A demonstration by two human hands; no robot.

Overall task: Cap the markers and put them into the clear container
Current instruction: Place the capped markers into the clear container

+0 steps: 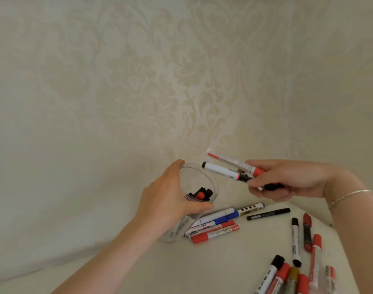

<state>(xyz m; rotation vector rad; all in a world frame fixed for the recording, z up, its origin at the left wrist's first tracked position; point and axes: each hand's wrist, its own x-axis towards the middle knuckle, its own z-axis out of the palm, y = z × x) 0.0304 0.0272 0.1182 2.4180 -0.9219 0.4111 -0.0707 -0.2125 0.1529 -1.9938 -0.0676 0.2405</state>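
While the right hand (272, 183) is curled around a small bundle of markers (230, 169), the left hand (170, 198) is wrapped around the clear container (199, 183), thumb on its near side and fingers behind the rim. Two markers can be counted sticking out of the right fist toward the container: a white one with a black cap end and a thinner one with a red tip. A dark piece is also seen low in that fist, but it cannot be told whether it is a third marker or a cap. The bundle is held just beside the container's open mouth, not yet inside it.

Inside the container several caps are seen, black and red; the exact count is blurred by the plastic.

On the white table (234, 262), about six markers are laid in a loose group (215, 225) under and just right of the left hand, their near ends hidden behind the container and the hand. A thin black pen (268, 214) lies apart to the right. Further right, a second cluster (298, 264) of roughly eight is seen, some cut off by the bottom edge. A thin bracelet (349, 196) is worn on the right wrist.
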